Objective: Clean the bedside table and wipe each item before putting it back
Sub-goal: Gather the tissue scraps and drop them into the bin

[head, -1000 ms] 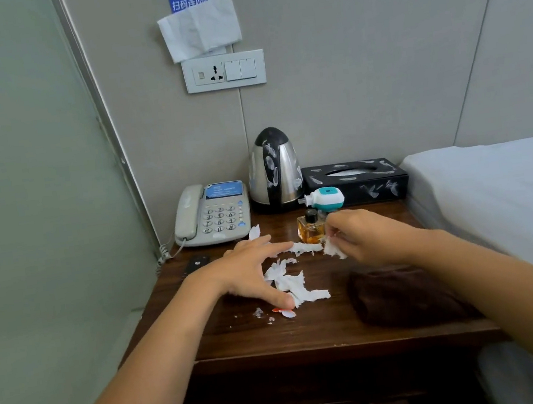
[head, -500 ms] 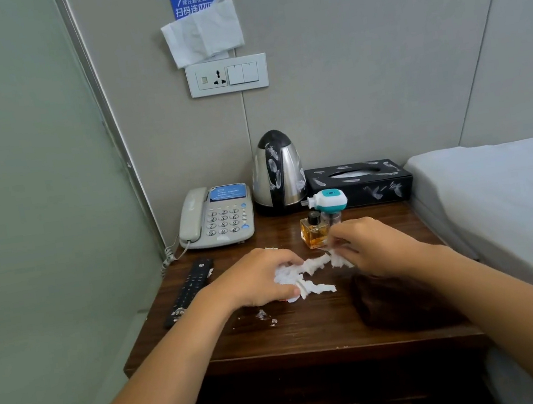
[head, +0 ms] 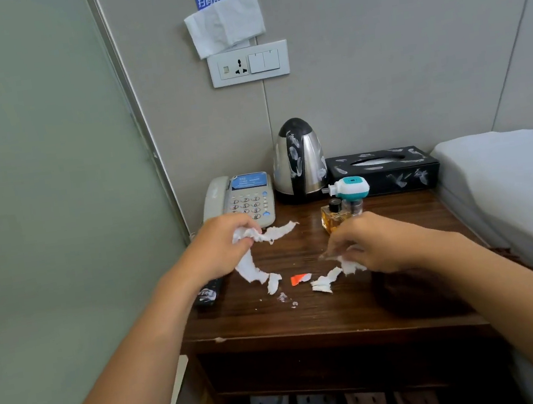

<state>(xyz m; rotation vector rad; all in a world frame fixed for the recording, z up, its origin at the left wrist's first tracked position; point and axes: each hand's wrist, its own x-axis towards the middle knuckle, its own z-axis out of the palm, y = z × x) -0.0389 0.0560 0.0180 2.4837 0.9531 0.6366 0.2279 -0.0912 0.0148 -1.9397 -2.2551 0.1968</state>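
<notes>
The bedside table (head: pixel 314 317), dark grained wood with a glossy top, stands between a frosted glass panel and the white bed (head: pixel 510 183). Half a second ago the two hands met over one heap of torn tissue at the middle of the table; now they have drawn apart and the heap is split. On the table's back edge sit a black tissue box (head: pixel 386 170) with feather marks, a rounded steel kettle (head: pixel 298 160) and a grey push-button phone (head: pixel 241 198). A dark brown cloth (head: pixel 416 297) lies crumpled on the table's front right. The left hand (head: pixel 220 248), in front of the phone, has its fingers curled round a wad of tissue strips (head: pixel 249 265), ragged white lengths trailing down onto the table. The right hand (head: pixel 372 242), near the table's middle, pinches smaller scraps (head: pixel 328 280) with bent fingertips. Behind it stand a square amber perfume bottle (head: pixel 334 218) and a teal-and-white plug-in device (head: pixel 351 188). A remote (head: pixel 208 294), uncovered before, now shows only its end under the left wrist. An orange scrap (head: pixel 297 279) lies on the table between the hands.
</notes>
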